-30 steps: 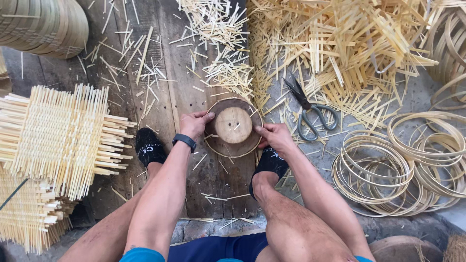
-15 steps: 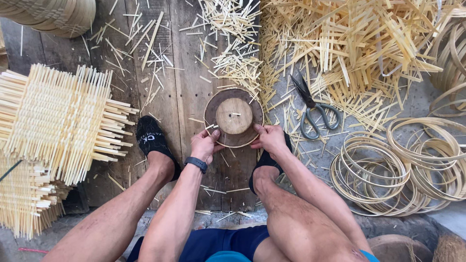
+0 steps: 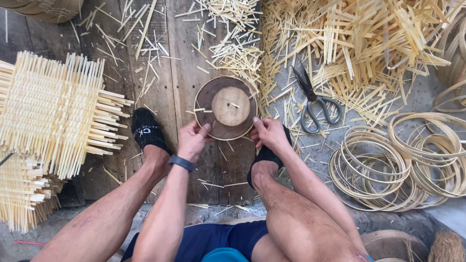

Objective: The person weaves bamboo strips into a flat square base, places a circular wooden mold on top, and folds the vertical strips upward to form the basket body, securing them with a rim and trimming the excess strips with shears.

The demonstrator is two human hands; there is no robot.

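Gripping the round wooden mould (image 3: 226, 107) at its near rim, left hand (image 3: 192, 140) and right hand (image 3: 269, 134) held it bare; woven mats (image 3: 53, 109) left of it, hoops (image 3: 388, 165) right, lay unused.

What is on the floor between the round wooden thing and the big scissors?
In the head view, loose bamboo slivers lie scattered on the floor between the round wooden disc and the scissors. Nothing else sits in that stretch.

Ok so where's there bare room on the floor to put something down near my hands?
Barest: the dark planks between the woven mats and round wooden disc, plus boards below the disc. Right of it is crowded: scissors, bamboo strips, hoops.
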